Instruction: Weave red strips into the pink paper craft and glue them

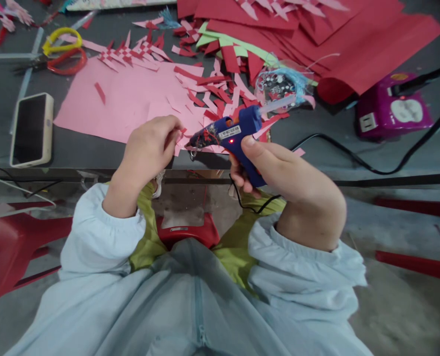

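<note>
My right hand (pixel 279 165) is wrapped round the handle of a blue hot glue gun (pixel 246 143), whose small red light is on and whose clear glue stick pokes out at the back. Its dark, crusted nozzle points left, towards my left hand (pixel 149 146). There the fingertips are pinched on a small red and pink paper piece (pixel 182 132), partly hidden by the fingers. Tip and paper lie very close; I cannot tell whether they touch. Beneath is a large pink paper sheet (pixel 131 101) strewn with cut red and pink strips (pixel 220 91).
Yellow and orange scissors (pixel 62 47), a phone (pixel 31 129) and woven paper fish shapes (pixel 127 52) lie to the left. Red sheets (pixel 383 44), a bag of beads (pixel 279 84) and a purple power socket (pixel 394 109) are on the right. A black cord (pixel 346 153) crosses the table.
</note>
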`<move>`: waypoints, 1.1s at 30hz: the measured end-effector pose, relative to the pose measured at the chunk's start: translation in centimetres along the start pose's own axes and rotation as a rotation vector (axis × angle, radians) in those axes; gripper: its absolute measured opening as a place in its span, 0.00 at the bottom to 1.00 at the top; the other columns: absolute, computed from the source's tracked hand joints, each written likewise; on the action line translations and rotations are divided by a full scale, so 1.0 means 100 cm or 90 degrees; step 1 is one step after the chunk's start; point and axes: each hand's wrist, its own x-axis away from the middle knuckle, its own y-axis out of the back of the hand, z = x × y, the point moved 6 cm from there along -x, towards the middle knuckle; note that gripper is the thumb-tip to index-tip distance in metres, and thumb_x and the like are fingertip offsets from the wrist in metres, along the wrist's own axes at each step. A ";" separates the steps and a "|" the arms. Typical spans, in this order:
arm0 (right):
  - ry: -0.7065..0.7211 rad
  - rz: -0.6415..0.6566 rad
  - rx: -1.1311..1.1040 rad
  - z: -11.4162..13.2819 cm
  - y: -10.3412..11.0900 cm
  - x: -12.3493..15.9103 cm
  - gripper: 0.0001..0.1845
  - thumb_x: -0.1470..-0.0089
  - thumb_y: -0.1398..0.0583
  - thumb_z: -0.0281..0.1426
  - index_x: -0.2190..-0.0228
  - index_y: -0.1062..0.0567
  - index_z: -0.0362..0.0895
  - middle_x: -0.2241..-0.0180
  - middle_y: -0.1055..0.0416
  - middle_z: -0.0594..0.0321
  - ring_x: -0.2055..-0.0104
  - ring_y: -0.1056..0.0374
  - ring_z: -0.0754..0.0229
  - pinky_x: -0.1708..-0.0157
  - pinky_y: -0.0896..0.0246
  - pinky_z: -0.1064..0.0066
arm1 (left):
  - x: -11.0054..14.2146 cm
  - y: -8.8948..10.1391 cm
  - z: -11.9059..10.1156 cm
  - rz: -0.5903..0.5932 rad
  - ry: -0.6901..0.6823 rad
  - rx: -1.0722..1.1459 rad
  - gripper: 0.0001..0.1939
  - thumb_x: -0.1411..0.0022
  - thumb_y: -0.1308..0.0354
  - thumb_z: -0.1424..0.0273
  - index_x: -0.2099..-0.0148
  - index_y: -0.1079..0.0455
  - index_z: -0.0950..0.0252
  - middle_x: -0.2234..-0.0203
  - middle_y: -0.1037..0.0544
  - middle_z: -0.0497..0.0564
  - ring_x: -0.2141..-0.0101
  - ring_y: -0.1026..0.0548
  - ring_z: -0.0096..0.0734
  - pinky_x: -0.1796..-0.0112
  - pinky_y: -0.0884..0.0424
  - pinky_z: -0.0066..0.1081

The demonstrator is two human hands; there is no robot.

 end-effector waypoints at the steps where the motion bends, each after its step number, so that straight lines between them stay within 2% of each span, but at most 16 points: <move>1: -0.001 0.001 -0.001 0.000 0.000 0.000 0.30 0.42 0.44 0.59 0.77 0.32 0.46 0.82 0.34 0.64 0.83 0.38 0.66 0.88 0.47 0.74 | 0.000 0.000 0.000 0.000 0.001 0.000 0.12 0.31 0.52 0.68 0.55 0.28 0.63 0.61 0.20 0.52 0.60 0.23 0.34 0.59 0.30 0.32; 12: 0.030 -0.005 -0.011 0.002 -0.007 -0.005 0.30 0.44 0.44 0.61 0.75 0.31 0.46 0.81 0.34 0.65 0.83 0.39 0.67 0.87 0.45 0.73 | -0.001 0.001 0.000 -0.005 -0.009 0.008 0.11 0.32 0.51 0.70 0.55 0.28 0.61 0.62 0.19 0.51 0.61 0.23 0.34 0.60 0.29 0.32; 20: 0.005 0.002 0.002 -0.001 0.005 0.000 0.32 0.47 0.43 0.63 0.77 0.30 0.46 0.83 0.33 0.64 0.84 0.38 0.66 0.89 0.45 0.75 | -0.001 0.000 0.000 -0.003 -0.003 0.015 0.09 0.32 0.50 0.69 0.55 0.29 0.61 0.59 0.18 0.51 0.59 0.22 0.35 0.58 0.28 0.33; 28: 0.011 -0.008 -0.013 -0.001 0.008 0.000 0.30 0.45 0.43 0.60 0.75 0.28 0.46 0.82 0.33 0.62 0.83 0.38 0.66 0.89 0.45 0.75 | 0.000 0.000 0.001 -0.001 0.007 0.010 0.10 0.31 0.51 0.67 0.55 0.28 0.61 0.60 0.19 0.52 0.59 0.22 0.36 0.57 0.28 0.33; 33: 0.036 -0.011 -0.049 0.004 0.009 0.006 0.32 0.50 0.40 0.63 0.74 0.30 0.45 0.82 0.34 0.65 0.84 0.40 0.68 0.89 0.46 0.76 | 0.000 0.001 0.000 0.000 0.011 0.022 0.11 0.31 0.52 0.67 0.54 0.29 0.62 0.59 0.19 0.52 0.58 0.22 0.35 0.56 0.28 0.33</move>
